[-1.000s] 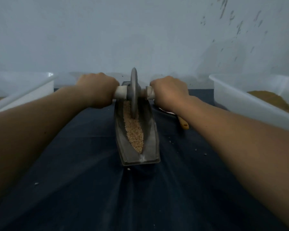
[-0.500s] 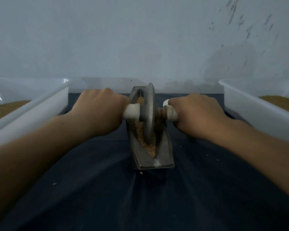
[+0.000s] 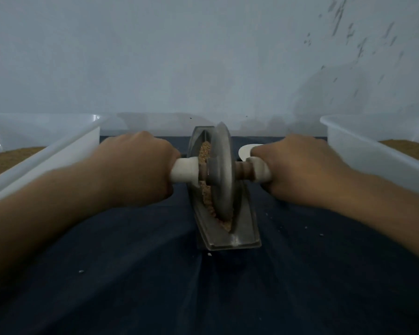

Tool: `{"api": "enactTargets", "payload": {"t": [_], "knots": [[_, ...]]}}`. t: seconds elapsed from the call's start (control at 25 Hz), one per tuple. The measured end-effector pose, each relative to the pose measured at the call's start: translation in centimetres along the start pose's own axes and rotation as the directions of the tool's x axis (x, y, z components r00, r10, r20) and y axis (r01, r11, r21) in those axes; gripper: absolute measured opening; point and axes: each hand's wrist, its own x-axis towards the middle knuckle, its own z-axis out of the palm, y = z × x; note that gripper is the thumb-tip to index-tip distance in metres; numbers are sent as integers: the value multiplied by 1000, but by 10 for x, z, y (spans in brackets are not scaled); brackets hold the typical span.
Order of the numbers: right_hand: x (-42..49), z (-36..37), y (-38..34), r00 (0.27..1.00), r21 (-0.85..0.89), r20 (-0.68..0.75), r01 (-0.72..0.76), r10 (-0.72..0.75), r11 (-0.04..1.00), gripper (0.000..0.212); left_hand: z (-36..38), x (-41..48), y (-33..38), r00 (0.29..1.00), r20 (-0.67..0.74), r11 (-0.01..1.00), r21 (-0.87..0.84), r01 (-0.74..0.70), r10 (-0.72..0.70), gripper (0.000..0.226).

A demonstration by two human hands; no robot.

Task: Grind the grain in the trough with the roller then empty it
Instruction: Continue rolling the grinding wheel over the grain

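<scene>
Far L: white tub [image 3: 58, 160] w/ brown meal [image 3: 12, 155] in it. Next, L hand [image 3: 136, 168], fist curled tight round the near-side handle [image 3: 185, 169] of the roller [image 3: 224, 175]. Centre: grey disc upright in narrow metal trough [image 3: 228, 240], set on dark cloth [image 3: 131, 274], lengthwise to viewer. Tan grain [image 3: 205, 151] in the groove, mostly beyond and L of disc, some under its near edge. R hand [image 3: 300, 170] wrapped the same way round the other end; small white obj [image 3: 246, 149] just behind it, unclear what. Far R: 2nd tub [image 3: 373, 165], same fill. Vs 1 s ago: drawn back from trough's far end to approx mid, toward near tip. Looks like mid-stroke grinding. Grain still coarse, so prob more passes due. Emptying not yet begun.
</scene>
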Motion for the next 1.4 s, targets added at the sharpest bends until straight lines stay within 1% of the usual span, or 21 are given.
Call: {"api": "enactTargets", "payload": {"t": [0.08, 0.12, 0.2, 0.24, 0.32, 0.4, 0.48, 0.52, 0.6, 0.64, 0.68, 0.76, 0.84, 0.92, 1.04, 1.08, 1.16, 1.24, 1.32, 1.36, 1.4], "knots": [[5, 4, 1, 1000, -22, 10, -15, 15, 1000, 11, 2, 3, -1, 1000, -21, 999, 29, 16, -16, 15], [13, 13, -1, 997, -3, 62, -54, 54, 999, 13, 9, 12, 1, 997, -7, 996, 55, 73, -72, 14], [44, 33, -6, 971, 41, 152, -194, 186, 980, 12, 25, 40, 8, 980, -51, 970, 138, 199, -193, 14], [61, 38, -8, 956, 39, 182, -242, 232, 969, 9, 27, 53, 10, 968, -66, 957, 146, 249, -242, 14], [84, 39, -11, 936, 16, 213, -291, 281, 957, 17, 25, 69, 9, 955, -9, 949, 102, 297, -298, 18], [74, 32, -7, 949, 18, 233, -221, 211, 975, 10, 20, 58, 7, 967, 73, 969, 53, 242, -245, 16], [38, 21, 0, 984, 40, 151, -97, 90, 994, 14, 13, 25, 2, 989, 71, 991, 31, 130, -132, 7], [17, 13, 0, 997, 4, 62, -42, 41, 999, 12, 8, 7, 1, 997, 8, 996, 44, 80, -80, 9], [-9, 3, 3, 996, -23, -94, -3, 1, 1000, 7, -2, -8, -1, 991, -131, 994, 111, 16, -2, 14], [-9, 4, 4, 993, -21, -115, -12, 10, 1000, 8, -4, -3, 0, 985, -172, 988, 153, 15, 11, 12], [-4, 7, 3, 996, -12, -74, -45, 44, 999, 12, 0, 3, 3, 987, -162, 983, 179, 45, -16, 8], [20, 27, -3, 986, -2, 37, -164, 164, 986, 22, 21, 24, 6, 983, -61, 970, 160, 182, -174, 7], [58, 44, -7, 959, 12, 121, -260, 257, 965, 15, 27, 55, 5, 962, 33, 957, 111, 267, -272, 17], [82, 43, -10, 938, 26, 186, -303, 294, 953, 18, 22, 72, 3, 949, 85, 952, 73, 299, -304, 23], [57, 29, -5, 935, 74, 275, -253, 224, 965, 15, 8, 53, 11, 965, 75, 961, 142, 238, -250, 22], [36, 23, -4, 954, 96, 245, -201, 172, 975, 14, 7, 36, 12, 981, 28, 968, 171, 184, -191, 17], [-5, 7, -6, 992, 66, 78, -104, 99, 992, 19, -1, 2, 12, 992, -115, 976, 203, 81, -58, 9], [-15, 0, 0, 997, 44, -31, -72, 74, 996, 23, -6, -7, 8, 977, -211, 978, 201, 47, -4, 17], [1, 12, -1, 994, 10, 22, -104, 104, 995, 19, 4, 5, 11, 983, -174, 965, 244, 93, -50, 11], [16, 23, -4, 986, 16, 79, -151, 149, 988, 17, 14, 17, 13, 985, -128, 959, 246, 143, -114, 6], [35, 35, -6, 973, 39, 113, -206, 200, 978, 16, 21, 34, 12, 977, -104, 951, 229, 205, -185, 10]]}}
